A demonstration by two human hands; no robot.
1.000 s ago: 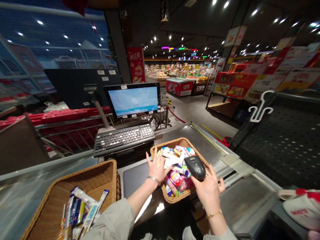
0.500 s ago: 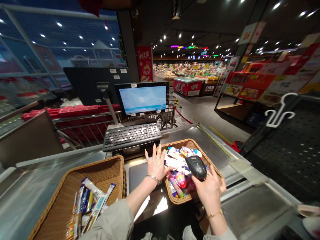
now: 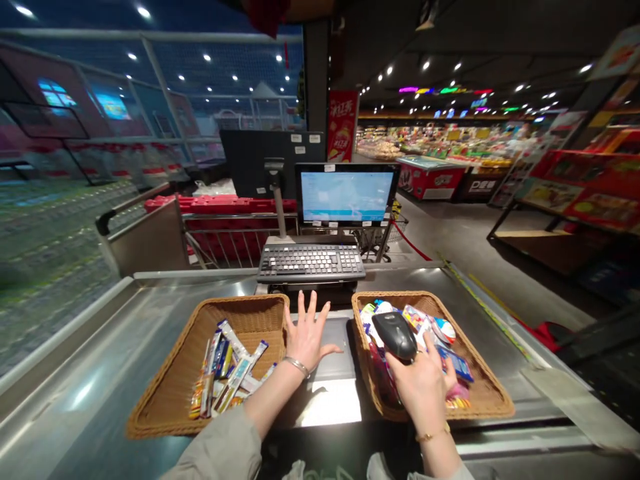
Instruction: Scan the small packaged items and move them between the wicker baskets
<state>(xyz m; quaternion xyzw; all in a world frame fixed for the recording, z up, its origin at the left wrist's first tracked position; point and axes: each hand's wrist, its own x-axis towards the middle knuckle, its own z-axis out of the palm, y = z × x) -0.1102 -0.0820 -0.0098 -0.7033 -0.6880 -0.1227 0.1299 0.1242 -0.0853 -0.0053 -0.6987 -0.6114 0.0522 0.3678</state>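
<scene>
Right hand (image 3: pixel 423 390) gripping black barcode scanner (image 3: pixel 395 335) (left hand (image 3: pixel 307 340) splayed open)

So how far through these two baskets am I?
The left wicker basket already holds stick-shaped packets, which looks done. In hand: your right hand grips a barcode scanner. Still to go, probably: the mixed packets in the right wicker basket. Your left hand holds nothing.

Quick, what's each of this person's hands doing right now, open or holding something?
Left hand: open, fingers spread, holding nothing.
Right hand: closed, holding a black handheld barcode scanner.
</scene>
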